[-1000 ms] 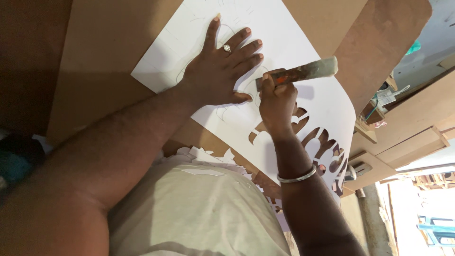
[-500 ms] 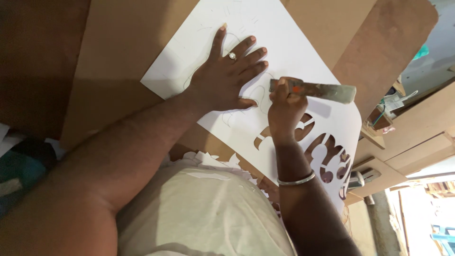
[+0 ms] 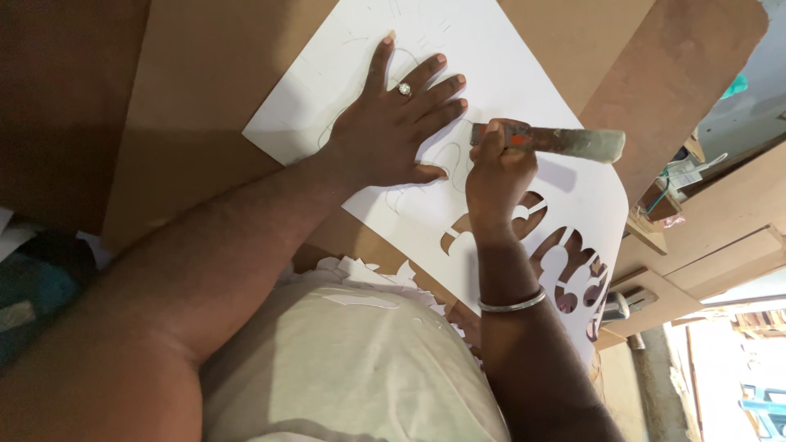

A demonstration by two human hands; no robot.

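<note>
The white sheet [image 3: 508, 74] lies flat on a brown board [image 3: 213, 90], filling the frame from about 11 o'clock down to 4 o'clock. Faint pencil curves cover its upper part; toward 4 o'clock a row of rounded shapes [image 3: 565, 262] is already cut through, showing brown beneath. It looks thin, light and fairly stiff, like card, and the narrow bridges between the openings are likely to tear or buckle if lifted by that end. The uncut upper area seems the safer place to press or take hold of it, and it would probably slide on the smooth board unless held down.

The left hand [image 3: 389, 135] rests on that uncut area, fully spread, palm down, fingers pointing toward 1 o'clock, a ring on one finger; it grips nothing, only pins the sheet.

Just at its 3 o'clock side, the right hand [image 3: 495, 176] is clenched around a cutting tool [image 3: 557, 141], whose worn, wrapped handle sticks out toward 3 o'clock. The working end is hidden under the fist against the sheet. A metal bangle [image 3: 512, 304] circles that wrist.

At 6 o'clock, white paper offcuts [image 3: 368, 274] lie on the person's pale garment [image 3: 352, 368]. Stacked wooden pieces [image 3: 720, 245] sit at 4 o'clock.
</note>
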